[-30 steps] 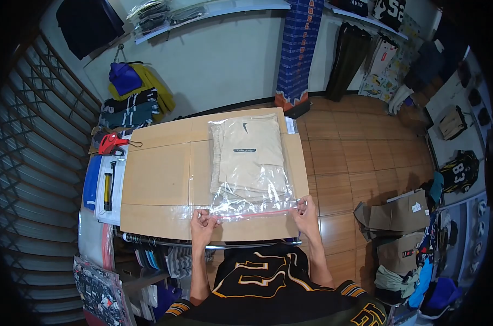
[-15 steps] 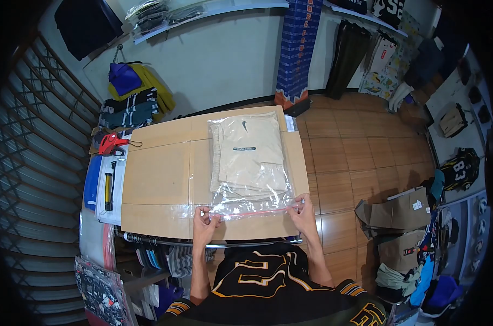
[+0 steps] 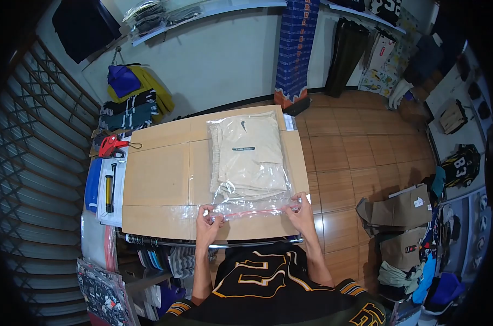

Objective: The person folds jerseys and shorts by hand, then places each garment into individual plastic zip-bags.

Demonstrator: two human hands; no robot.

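Observation:
A clear zip bag (image 3: 257, 204) lies flat with a folded beige garment (image 3: 252, 168) inside, which bears a dark swoosh and a small dark label. Along the bag's near edge runs a red zip strip (image 3: 249, 213). My left hand (image 3: 207, 225) pinches the left corner of that edge between thumb and fingers. At the right corner, my right hand (image 3: 299, 213) grips the plastic in the same way. Both hands rest low over the cardboard sheet (image 3: 156, 174) beneath the bag.
On the table's left side lie a red tool (image 3: 113, 145) and a yellow and black hand pump (image 3: 109, 193). Folded clothes (image 3: 129, 108) are stacked beyond them. An open cardboard box (image 3: 396, 212) stands on the floor at right. A metal folding gate (image 3: 45, 179) lines the left.
My left hand has shifted slightly right along the bag's near edge. My right hand keeps its grip at the other corner, and the garment lies as before.

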